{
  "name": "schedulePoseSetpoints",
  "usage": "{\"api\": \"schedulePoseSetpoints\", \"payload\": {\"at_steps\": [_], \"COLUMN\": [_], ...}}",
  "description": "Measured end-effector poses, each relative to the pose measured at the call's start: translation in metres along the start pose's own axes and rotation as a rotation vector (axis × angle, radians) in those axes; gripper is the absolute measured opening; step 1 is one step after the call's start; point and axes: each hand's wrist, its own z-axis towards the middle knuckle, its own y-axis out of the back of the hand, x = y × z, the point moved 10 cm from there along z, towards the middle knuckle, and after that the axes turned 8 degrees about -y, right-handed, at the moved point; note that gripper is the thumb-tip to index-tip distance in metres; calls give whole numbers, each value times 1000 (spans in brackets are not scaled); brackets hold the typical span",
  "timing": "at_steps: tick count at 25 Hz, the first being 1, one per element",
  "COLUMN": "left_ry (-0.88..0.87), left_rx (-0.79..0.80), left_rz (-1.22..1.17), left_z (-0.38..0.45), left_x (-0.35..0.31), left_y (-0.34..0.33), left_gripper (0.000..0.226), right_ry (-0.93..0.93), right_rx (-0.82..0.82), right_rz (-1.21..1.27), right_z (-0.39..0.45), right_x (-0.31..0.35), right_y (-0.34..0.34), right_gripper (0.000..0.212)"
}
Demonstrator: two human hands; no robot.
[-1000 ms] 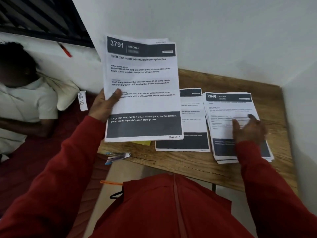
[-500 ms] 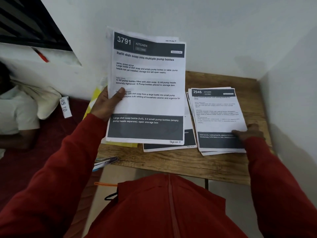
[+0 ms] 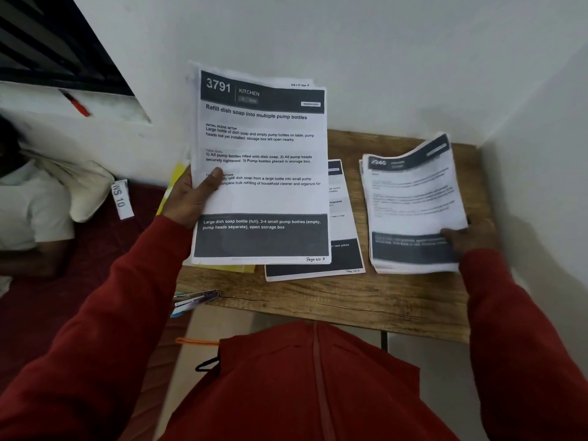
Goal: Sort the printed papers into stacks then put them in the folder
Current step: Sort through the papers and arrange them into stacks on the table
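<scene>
The right hand (image 3: 467, 240) is now lifting the right-hand stack of printed papers (image 3: 413, 205) off the wooden bench (image 3: 366, 300). Half a second ago that stack was lying flat with the hand only resting on its near right corner; a second ago the hand was hovering open over it. Now the far edge of the stack is curling upward and the whole bundle is blurring with motion, while the thumb is pinching over the near right corner, so this grip is clamped on the stack. The fingers beneath are hidden by the paper.

The left hand (image 3: 194, 198) is holding up a second bundle, its top sheet headed 3791 KITCHEN (image 3: 261, 167), with the thumb pressing across the left margin; that grip is clamped too, and the bundle is sitting much as it did in the two earlier views. A third stack (image 3: 337, 243) is lying flat on the bench between the two, partly covered by the raised bundle. A yellow folder (image 3: 173, 186) is peeking out from behind and below the left-hand bundle.

Judging from this, sorting seems to be largely finished and gathering is beginning: the right-hand stack is probably heading toward the folder or toward the bundle in the left hand. The one-corner pinch is letting the sheets sag and fan, so loose pages could slide out of order.

A stapler (image 3: 194, 302) is lying at the bench's near left edge.
</scene>
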Motion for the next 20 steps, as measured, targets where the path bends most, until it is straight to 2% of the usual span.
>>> {"api": "schedulePoseSetpoints", "payload": {"at_steps": [3, 6, 8, 10, 13, 16, 20], "left_ry": [30, 54, 64, 69, 80, 96, 109], "left_rx": [-48, -100, -123, -150, -191, -203, -212], "left_rz": [59, 75, 91, 94, 89, 77, 47], "left_z": [-1, -5, -12, -17, -25, -30, -34], "left_x": [6, 12, 16, 18, 20, 26, 32], "left_y": [23, 51, 67, 80, 99, 111, 112], "left_gripper": [20, 17, 17, 21, 23, 20, 24], "right_ry": [115, 137, 138, 114, 118, 170, 190], "right_rx": [-57, 107, 243, 299, 235, 136, 172], "right_rz": [376, 591, 510, 352, 4, -336, -293], "right_z": [-34, -50, -63, -79, -94, -103, -109], "right_x": [34, 60, 78, 83, 84, 85, 94], "right_y": [28, 2, -44, -92, -139, -157, -164], "right_gripper": [48, 41, 39, 41, 41, 50, 47]}}
